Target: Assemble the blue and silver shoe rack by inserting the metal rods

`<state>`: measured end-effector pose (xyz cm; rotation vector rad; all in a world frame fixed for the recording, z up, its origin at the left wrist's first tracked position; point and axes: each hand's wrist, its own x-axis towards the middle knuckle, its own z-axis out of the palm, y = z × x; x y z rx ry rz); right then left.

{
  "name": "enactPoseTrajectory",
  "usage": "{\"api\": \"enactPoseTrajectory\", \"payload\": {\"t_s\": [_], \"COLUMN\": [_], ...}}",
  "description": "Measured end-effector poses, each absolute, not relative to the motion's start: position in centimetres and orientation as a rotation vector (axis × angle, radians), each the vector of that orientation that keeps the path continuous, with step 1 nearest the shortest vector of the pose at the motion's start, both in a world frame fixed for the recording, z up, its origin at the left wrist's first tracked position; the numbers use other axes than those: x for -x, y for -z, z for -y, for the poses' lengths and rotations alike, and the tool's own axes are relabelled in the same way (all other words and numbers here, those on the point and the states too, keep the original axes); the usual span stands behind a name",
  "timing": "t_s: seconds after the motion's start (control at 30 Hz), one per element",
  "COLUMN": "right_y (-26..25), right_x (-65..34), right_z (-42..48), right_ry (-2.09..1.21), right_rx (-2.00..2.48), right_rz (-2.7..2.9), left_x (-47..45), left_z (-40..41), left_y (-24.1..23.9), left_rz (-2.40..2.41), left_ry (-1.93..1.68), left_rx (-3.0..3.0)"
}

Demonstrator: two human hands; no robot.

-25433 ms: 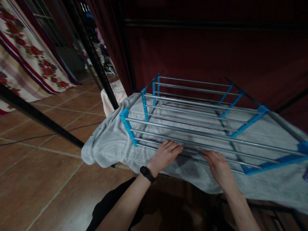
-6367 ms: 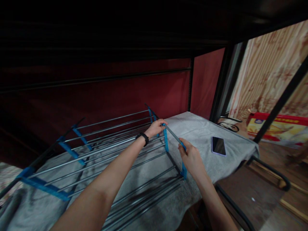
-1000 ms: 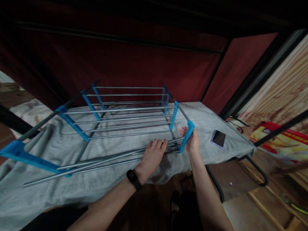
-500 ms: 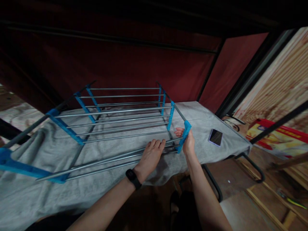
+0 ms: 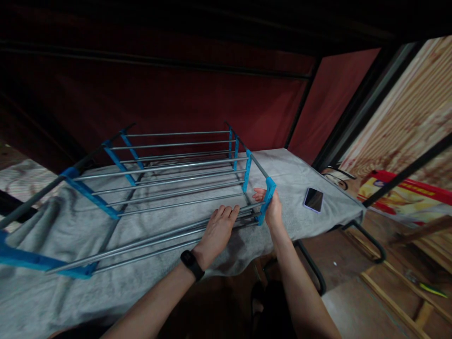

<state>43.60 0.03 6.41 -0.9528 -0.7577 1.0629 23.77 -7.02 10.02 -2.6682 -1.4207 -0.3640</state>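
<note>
A metal rack (image 5: 169, 174) of grey rods and blue plastic brackets lies on a grey towel (image 5: 52, 282). My left hand (image 5: 217, 230), with a black band on its wrist, lies flat with fingers stretched over the nearest rods. My right hand (image 5: 272, 207) is closed round the blue bracket (image 5: 266, 200) at the rack's near right corner, thumb over its inner side. The rods under my left hand slant toward a blue bracket (image 5: 21, 261) at the far left.
A phone (image 5: 312, 199) lies face up on the towel right of the rack. Dark red fabric walls and black frame bars enclose the space. At right are a black curved tube (image 5: 370, 242), wooden slats on the floor and a red-and-yellow box (image 5: 406, 197).
The view has shifted slightly, so the rack sits a little further left. Both hands keep their places: left flat on the near rods, right on the corner bracket.
</note>
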Motion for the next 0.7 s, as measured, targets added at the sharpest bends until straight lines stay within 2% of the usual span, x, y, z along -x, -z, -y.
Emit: {"api": "enactPoseTrajectory", "payload": {"t_s": [0.7], "right_y": [-6.74], "right_x": [-43.42], "right_z": [0.37], "right_ry": [-0.984], "right_rx": [0.99], "right_rz": [0.847], "left_x": [-23.85], "left_z": [6.9], "left_y": [-9.85], "left_rz": [1.452], "left_ry": [0.433], "left_rx": [2.667]}}
